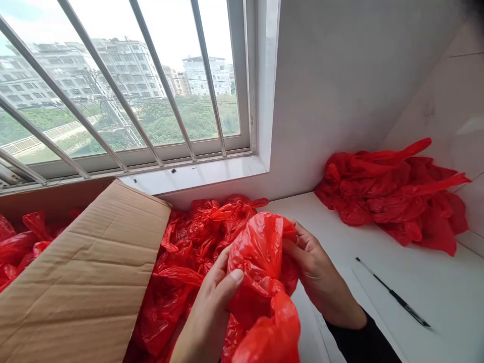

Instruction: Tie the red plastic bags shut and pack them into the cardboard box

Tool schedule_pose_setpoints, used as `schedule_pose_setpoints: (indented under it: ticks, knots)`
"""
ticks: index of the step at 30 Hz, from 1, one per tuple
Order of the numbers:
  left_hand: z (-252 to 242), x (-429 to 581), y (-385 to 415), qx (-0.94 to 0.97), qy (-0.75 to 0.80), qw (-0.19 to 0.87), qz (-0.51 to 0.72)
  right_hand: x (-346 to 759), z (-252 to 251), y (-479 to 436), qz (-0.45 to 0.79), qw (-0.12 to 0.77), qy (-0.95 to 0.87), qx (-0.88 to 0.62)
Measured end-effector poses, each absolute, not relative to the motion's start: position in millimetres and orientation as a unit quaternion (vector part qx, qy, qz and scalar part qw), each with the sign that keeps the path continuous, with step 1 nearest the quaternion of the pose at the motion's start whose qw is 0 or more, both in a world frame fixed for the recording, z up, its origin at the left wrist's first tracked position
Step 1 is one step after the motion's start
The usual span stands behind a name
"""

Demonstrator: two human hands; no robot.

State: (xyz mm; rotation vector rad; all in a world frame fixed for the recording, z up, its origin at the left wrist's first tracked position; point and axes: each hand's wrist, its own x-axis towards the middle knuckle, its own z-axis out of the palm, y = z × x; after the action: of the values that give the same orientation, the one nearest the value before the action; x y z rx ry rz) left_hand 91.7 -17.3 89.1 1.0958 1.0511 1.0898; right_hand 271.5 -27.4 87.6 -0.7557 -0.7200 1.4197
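Between my two hands is a crumpled red plastic bag (pixel 260 247), held up over the white tabletop. My left hand (pixel 215 297) grips its left side, with the thumb pressed on the front of the plastic. On the other side my right hand (pixel 312 267) has its fingers closed around the bag's upper right edge. A loose, twisted part of the bag hangs toward me at the bottom. Whatever may be inside it cannot be made out. Just behind and left of my left hand lies a heap of red plastic bags (pixel 189 257).
A cardboard box (pixel 94 262) at left has a raised flap and more red bags inside. Another pile of red bags (pixel 393 196) sits by the right wall. A black pen (pixel 397 295) lies on the white table (pixel 446 302). Behind is a barred window (pixel 151 101).
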Motion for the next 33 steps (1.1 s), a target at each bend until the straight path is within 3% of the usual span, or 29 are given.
schedule_pose_setpoints:
  ticks: [4,9,15,21,27,33]
  knots:
    - [99.7,108.0,-20.3,0.44,0.412,0.679,0.418,269.5,93.1,-31.1,0.628,0.615,-0.33,-0.343]
    - [102.9,114.0,-21.1,0.393,0.421,0.678,0.458,269.0,100.6,-32.9,0.618,0.628,-0.319,-0.35]
    - [100.6,105.9,-17.0,0.293,0.432,0.668,0.53,274.7,99.4,-32.3,0.648,0.562,-0.382,-0.343]
    - [92.5,93.7,-15.1,0.172,0.403,0.716,0.544,276.0,94.6,-31.6,0.625,0.585,-0.387,-0.343]
    - [115.7,97.6,-11.2,0.062,0.387,0.716,0.578,279.8,92.6,-32.4,0.678,0.483,-0.434,-0.344]
    - [114.2,88.8,-13.8,0.075,0.371,0.73,0.569,275.0,89.3,-31.2,0.656,0.521,-0.433,-0.333]
